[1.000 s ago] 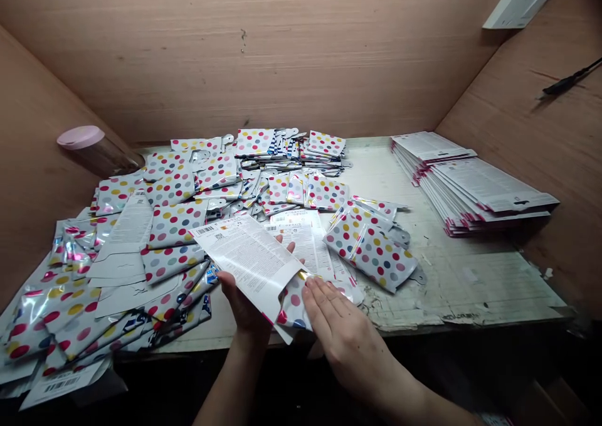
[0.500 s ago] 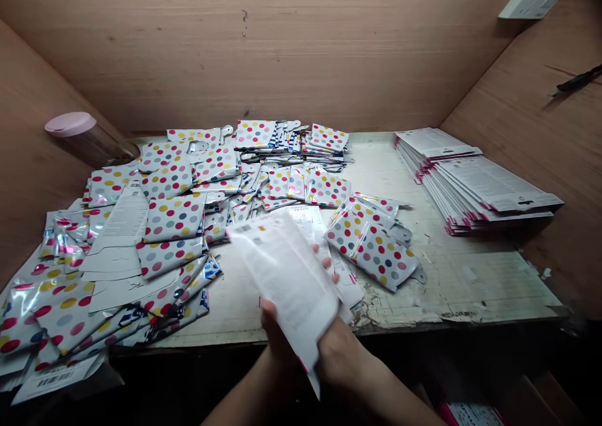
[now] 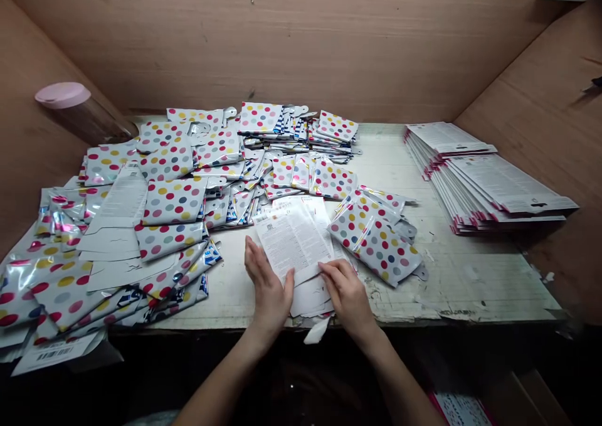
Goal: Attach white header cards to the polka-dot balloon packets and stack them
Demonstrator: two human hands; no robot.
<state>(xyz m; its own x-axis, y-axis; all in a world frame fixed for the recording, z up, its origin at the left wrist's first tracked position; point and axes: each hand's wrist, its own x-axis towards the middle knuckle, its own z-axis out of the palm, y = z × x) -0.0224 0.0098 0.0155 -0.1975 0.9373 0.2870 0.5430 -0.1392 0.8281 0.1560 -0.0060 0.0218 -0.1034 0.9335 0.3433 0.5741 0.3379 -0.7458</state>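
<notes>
A white card point(image 3: 294, 241) with fine printed text lies tilted between my hands near the table's front edge. My right hand point(image 3: 347, 294) pinches its lower right corner between thumb and fingers. My left hand point(image 3: 269, 288) is beside its left edge, fingers stretched out and thumb touching the lower edge. More white printed sheets point(image 3: 310, 297) show beneath the card, partly hidden by it. A small white scrap point(image 3: 316, 330) hangs at the table edge between my wrists. Polka-dot packets point(image 3: 376, 234) lie just right of the card.
Many polka-dot packets point(image 3: 173, 201) are heaped across the left and back. Stacked flat white packs with pink edges point(image 3: 508, 178) stand at right. A pink-lidded container point(image 3: 63, 95) leans at the left wall. Wooden panels point(image 3: 329, 43) enclose the worn table point(image 3: 451, 275).
The card has been lowered and turned to lie flatter, its print now readable as text lines. My hands have moved apart, the left to its left side, the right to its lower right corner.
</notes>
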